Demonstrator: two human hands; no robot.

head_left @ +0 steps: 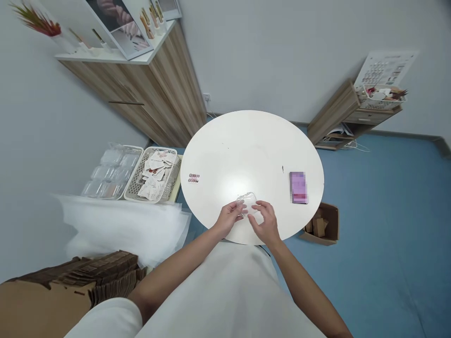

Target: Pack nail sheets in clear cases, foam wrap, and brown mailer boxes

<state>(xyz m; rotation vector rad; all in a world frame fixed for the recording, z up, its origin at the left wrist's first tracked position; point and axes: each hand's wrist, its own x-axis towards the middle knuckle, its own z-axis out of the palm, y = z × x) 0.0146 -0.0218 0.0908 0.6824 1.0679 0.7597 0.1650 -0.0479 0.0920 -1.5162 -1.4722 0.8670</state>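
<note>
A small clear plastic box [249,202] is held low over the front of the white round table [253,141]. My left hand [230,215] grips its left side, the thumb and fingers closed on the plastic. At the box's right side is my right hand [265,220], its thumb and fingers apart and curved; whether the fingertips touch the box I cannot tell. Toward the table's left edge lies a small set of dark reddish pieces in two rows [193,178]. A purple rectangular item [299,188], blurred by pixelation, lies on the right side.
Left of the table stand a white basket of cards [128,188] and a tray of clear boxes [121,195]. White sheets [123,225] and stacked folded cardboard [105,277] are nearer me. A cardboard box [327,241] sits on the floor at right. Wooden cabinets [169,89] flank the wall.
</note>
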